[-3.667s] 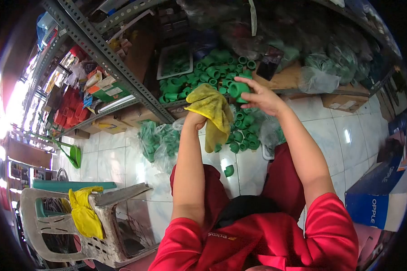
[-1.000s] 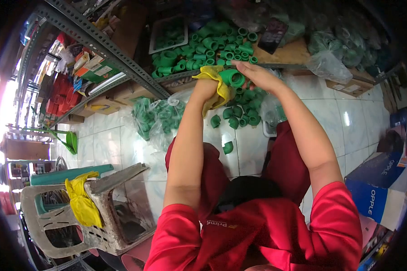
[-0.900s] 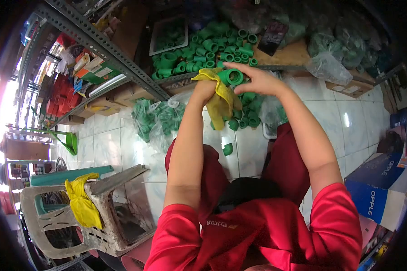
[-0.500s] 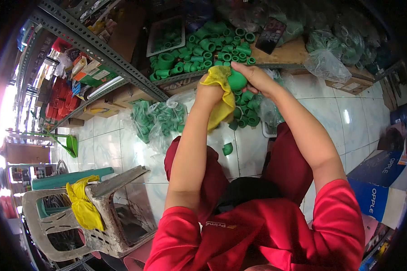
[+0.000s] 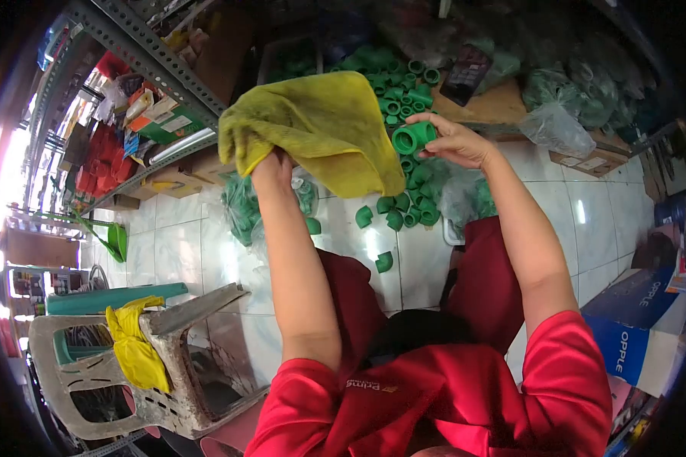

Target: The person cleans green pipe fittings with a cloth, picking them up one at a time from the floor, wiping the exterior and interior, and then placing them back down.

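My left hand is mostly covered by a yellow cloth with greyish smudges, gripped and spread out in the air. Its fingers are hidden beneath the fabric. To the right, my right hand holds a green pipe fitting between thumb and fingers, its round opening facing me. The cloth's right edge hangs close beside the fitting. Below, several green elbow fittings lie piled on the tiled floor, and a single elbow lies apart, nearer my legs.
More green fittings heap on the low shelf ahead, near a dark phone and a clear plastic bag. A metal shelving frame stands at left. A worn plastic chair carries another yellow cloth. Blue-and-white boxes stand at right.
My left hand has moved left, away from the fitting, and the bunched cloth has opened out wide. In my right hand the fitting now shows its open end, uncovered.
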### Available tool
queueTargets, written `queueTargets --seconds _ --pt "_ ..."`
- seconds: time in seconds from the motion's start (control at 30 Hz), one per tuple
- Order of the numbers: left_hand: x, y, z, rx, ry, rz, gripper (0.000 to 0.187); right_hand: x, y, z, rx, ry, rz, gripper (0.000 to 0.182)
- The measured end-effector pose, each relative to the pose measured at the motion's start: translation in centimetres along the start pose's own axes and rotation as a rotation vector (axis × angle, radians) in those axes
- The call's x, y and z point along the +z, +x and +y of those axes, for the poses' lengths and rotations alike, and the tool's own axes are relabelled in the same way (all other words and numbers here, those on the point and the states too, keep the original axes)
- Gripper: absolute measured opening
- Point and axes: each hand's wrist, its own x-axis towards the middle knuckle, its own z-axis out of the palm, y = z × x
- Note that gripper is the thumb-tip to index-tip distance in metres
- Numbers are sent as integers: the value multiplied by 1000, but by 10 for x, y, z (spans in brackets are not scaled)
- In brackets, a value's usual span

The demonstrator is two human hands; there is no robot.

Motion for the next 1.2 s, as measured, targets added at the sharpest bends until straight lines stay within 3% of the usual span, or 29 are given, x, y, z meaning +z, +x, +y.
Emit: queueTargets --seconds 0.13,0.27,0.3,0.37,0.43,0.47,0.53,0.67,0.73,0.87,0.93,1.03,1.2 --pt "-2 -7 10 -42 -83 20 30 -4 7 10 74 134 -37 52" --pt "-4 0 13 -39 -100 -1 29 -13 23 37 201 230 49 44" --pt "-5 2 13 49 -30 43 32 -19 30 52 305 179 122 45" --pt "1 1 18 134 47 145 33 -26 43 84 508 6 323 48" --pt "-14 15 20 213 61 107 32 -26 46 109 689 -420 437 38" --pt "-12 17 24 302 74 63 30 -33 50 123 694 -421 436 38" --pt "-14 20 30 308 75 85 29 -42 60 146 967 -862 251 56" --pt "-19 22 40 323 40 128 25 -47 65 181 990 -884 319 57" --pt "-16 21 43 360 64 132 26 -47 62 202 831 -811 435 57" --pt "-15 21 43 367 83 188 30 -43 60 229 759 -708 574 58" --pt "-17 23 43 372 101 156 30 -40 62 240 708 -728 768 42" --pt "-19 23 42 375 124 131 31 -47 61 242 704 -539 675 45" --pt "-15 21 41 386 82 147 30 -40 61 238 672 -510 705 46"
